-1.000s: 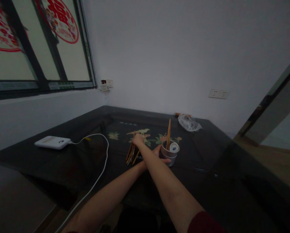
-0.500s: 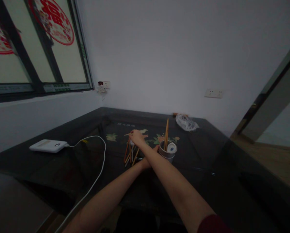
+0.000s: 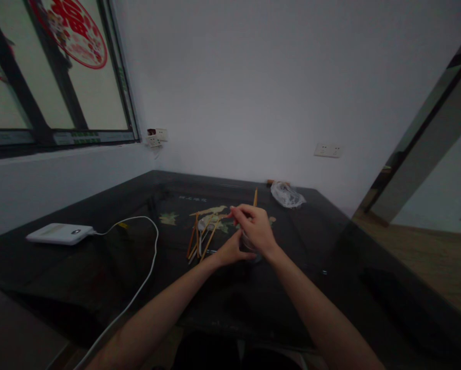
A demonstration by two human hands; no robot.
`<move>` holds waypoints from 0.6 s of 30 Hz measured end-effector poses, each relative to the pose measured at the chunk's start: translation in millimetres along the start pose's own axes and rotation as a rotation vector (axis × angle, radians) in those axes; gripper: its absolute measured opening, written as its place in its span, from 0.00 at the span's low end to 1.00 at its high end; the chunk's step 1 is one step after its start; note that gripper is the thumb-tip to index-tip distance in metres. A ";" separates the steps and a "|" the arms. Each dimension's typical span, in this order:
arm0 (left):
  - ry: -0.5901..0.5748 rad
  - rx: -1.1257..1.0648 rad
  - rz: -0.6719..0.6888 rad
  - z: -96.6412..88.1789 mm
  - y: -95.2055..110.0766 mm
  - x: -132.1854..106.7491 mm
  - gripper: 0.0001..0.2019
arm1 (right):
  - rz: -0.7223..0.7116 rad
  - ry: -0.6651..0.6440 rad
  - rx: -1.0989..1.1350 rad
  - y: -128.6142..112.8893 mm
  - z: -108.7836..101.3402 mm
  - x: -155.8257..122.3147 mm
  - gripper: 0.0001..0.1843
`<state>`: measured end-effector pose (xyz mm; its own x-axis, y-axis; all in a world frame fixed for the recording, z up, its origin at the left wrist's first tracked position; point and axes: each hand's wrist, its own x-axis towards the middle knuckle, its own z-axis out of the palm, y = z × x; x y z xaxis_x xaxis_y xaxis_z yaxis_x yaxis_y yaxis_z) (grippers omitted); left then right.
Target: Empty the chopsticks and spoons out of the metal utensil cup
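My left hand (image 3: 232, 251) is wrapped round the side of a cup-like container (image 3: 257, 258), which is mostly hidden behind my hands. Pale wooden chopsticks (image 3: 255, 197) stand up out of it. In front of its mouth is my right hand (image 3: 253, 226), thumb and finger pinched together and pointing left; whatever they hold, if anything, is too small to make out. Left of both hands, several loose chopsticks (image 3: 195, 239) in brown and tan lie on the dark table, bunched together with white spoons (image 3: 204, 223).
A white power bank (image 3: 60, 233) lies at the table's left, its white cable (image 3: 155, 246) looping toward the front edge. A crumpled clear plastic bag (image 3: 287, 195) sits at the back by the wall. The glossy black table (image 3: 299, 288) carries a printed bird-and-flower design.
My right hand has moved right, from above the loose chopsticks to the container, so my arms are no longer crossed. My left hand stays at the container. The view has shifted slightly right.
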<state>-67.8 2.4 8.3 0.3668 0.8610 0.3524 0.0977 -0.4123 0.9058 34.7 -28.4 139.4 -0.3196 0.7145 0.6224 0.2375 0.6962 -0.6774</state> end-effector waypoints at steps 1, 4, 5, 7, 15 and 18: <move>-0.004 -0.012 0.010 0.4 1.2 1.0 0.42 | 0.029 0.047 -0.012 3.5 -14.1 -3.5 0.19; 0.002 -0.046 0.019 -1.5 1.7 2.4 0.46 | 0.112 0.226 -0.075 29.2 -50.2 -9.8 0.19; 0.011 -0.048 0.008 -2.9 1.2 2.5 0.46 | 0.136 0.266 -0.106 41.0 -59.1 -11.1 0.19; 0.035 -0.034 -0.025 -6.2 0.2 2.2 0.45 | 0.168 0.244 -0.195 64.6 -71.6 -13.2 0.15; 0.076 0.006 -0.084 -14.7 10.8 1.9 0.38 | 0.271 -0.113 -0.615 79.9 -72.1 -18.4 0.05; 0.072 -0.011 -0.092 -14.8 14.5 2.5 0.39 | 0.334 -0.188 -0.765 65.5 -67.7 -15.5 0.06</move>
<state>-79.1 3.0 25.8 0.2893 0.9145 0.2829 0.1181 -0.3274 0.9375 117.3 10.8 111.9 -0.2530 0.9144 0.3159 0.8785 0.3539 -0.3209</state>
